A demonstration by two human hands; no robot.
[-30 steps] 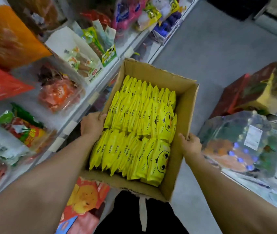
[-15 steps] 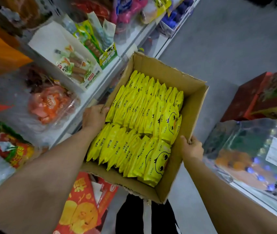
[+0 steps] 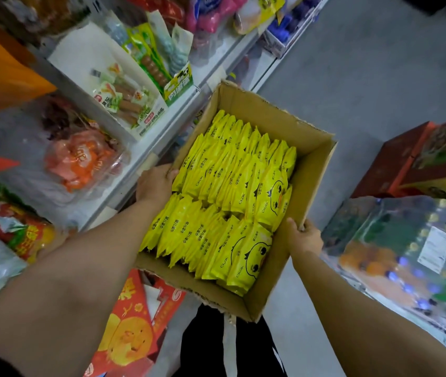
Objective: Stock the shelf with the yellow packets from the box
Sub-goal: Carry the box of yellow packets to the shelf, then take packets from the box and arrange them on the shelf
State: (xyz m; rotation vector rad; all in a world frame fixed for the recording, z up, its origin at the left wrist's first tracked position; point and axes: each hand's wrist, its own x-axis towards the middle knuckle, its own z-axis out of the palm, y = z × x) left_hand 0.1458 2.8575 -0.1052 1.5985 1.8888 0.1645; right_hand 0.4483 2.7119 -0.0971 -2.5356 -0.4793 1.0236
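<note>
While both hands' fingers grip the cardboard box (image 3: 268,115), its yellow packets (image 3: 232,197) read "CKOK".

One cardboard box (image 3: 314,170), open-topped, gripped by two hands: left hand (image 3: 155,183) on the box's left wall, right hand (image 3: 305,238) on its right wall. Inside, yellow packets (image 3: 224,202) stand on edge in two rows, one toward the far wall and one toward the near wall; each row holds roughly a dozen, but the packets overlap too tightly for an exact count. Two duck-face fronts show, one at the right end of each row; one red carton (image 3: 137,325) sits below the box's near-left corner.
</note>
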